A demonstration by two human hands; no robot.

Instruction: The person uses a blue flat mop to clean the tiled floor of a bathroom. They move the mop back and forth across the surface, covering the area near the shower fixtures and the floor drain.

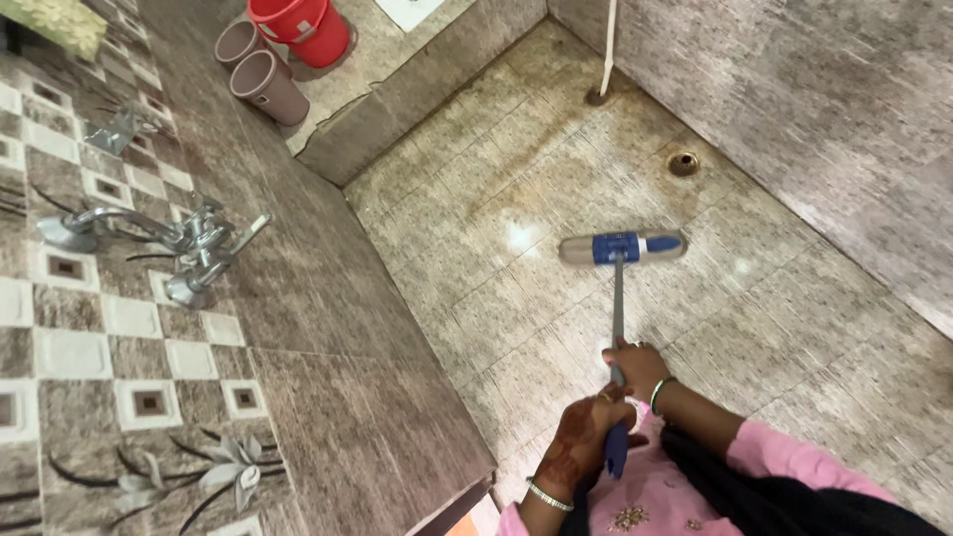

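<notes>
A long-handled floor brush (622,247) with a blue head rests on the wet tiled floor (516,179) ahead of me. Its grey metal shaft (617,308) runs back to a blue grip. My right hand (635,365) is wrapped round the shaft higher up, a green bangle on the wrist. My left hand (581,437), patterned with henna and wearing a bangle, grips the blue end of the handle just below it. Both hands hold the same handle, close together, above my pink garment.
A tiled wall on the left carries a chrome tap (194,248) that juts out. A red bucket (298,28) and two brown mugs (266,84) stand on a raised step at the back. A floor drain (683,163) and a white pipe (606,50) lie beyond the brush.
</notes>
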